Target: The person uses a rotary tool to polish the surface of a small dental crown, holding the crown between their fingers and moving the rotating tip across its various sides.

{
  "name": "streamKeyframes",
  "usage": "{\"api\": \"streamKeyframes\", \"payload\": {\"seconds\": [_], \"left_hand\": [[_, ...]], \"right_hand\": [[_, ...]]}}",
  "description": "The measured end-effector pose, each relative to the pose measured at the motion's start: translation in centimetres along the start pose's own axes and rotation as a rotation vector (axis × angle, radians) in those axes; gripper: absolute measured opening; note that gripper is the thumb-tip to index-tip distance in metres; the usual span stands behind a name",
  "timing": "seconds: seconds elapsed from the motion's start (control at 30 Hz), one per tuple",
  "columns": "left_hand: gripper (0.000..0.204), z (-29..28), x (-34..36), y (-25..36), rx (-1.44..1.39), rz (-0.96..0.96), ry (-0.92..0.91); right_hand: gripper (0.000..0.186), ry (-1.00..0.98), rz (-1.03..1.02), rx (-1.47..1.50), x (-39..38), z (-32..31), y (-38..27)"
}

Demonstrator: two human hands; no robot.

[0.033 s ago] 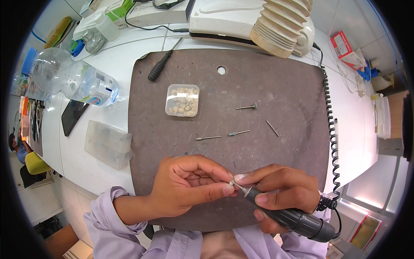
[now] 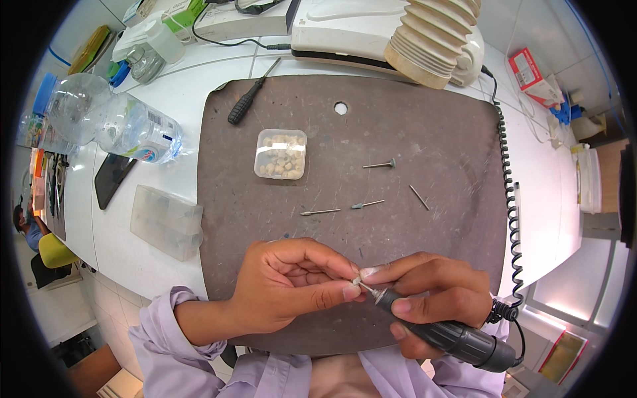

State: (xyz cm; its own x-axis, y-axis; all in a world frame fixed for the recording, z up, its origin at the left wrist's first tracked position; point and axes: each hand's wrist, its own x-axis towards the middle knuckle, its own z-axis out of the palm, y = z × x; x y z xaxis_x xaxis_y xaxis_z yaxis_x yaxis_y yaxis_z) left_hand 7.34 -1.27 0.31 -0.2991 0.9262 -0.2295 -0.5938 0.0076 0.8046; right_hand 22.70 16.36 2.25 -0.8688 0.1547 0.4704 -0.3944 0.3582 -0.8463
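My left hand is closed, with thumb and fingertips pinching a small whitish piece. It looks like the tooth-coloured pieces in the box, though the fingers cover most of it. In my right hand lies a black rotary handpiece, gripped at a slant. Its thin metal bur points left and meets the piece or comes very near it. My two hands touch or nearly touch at the fingertips. Beyond them, a grinding bur, a grey-tipped bur, a wheel-tipped bur and a thin metal pin lie on the brown mat.
A clear box of cream tooth-shaped pieces and a black-handled screwdriver are on the mat. Left stand an empty plastic box, a phone and a water bottle. A ribbed hose hangs behind; a coiled cord runs right.
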Motion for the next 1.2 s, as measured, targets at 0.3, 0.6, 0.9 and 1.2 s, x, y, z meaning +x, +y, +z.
{"api": "streamKeyframes", "payload": {"seconds": [0.3,0.6,0.9,1.2], "left_hand": [[0.015,-0.05,0.10,-0.10,-0.006,0.007,-0.005],[0.015,0.00,0.08,-0.11,-0.014,-0.002,0.002],[0.016,0.02,0.05,0.03,-0.003,-0.011,0.005],[0.017,-0.16,0.07,-0.10,-0.033,-0.011,-0.018]], "right_hand": [[0.026,0.012,-0.005,0.000,-0.08,0.07,0.14],[0.027,0.009,0.007,-0.002,-0.15,0.01,0.04],[0.027,0.004,0.003,0.001,-0.04,0.04,0.01],[0.027,-0.006,-0.005,0.001,0.11,-0.03,-0.01]]}}
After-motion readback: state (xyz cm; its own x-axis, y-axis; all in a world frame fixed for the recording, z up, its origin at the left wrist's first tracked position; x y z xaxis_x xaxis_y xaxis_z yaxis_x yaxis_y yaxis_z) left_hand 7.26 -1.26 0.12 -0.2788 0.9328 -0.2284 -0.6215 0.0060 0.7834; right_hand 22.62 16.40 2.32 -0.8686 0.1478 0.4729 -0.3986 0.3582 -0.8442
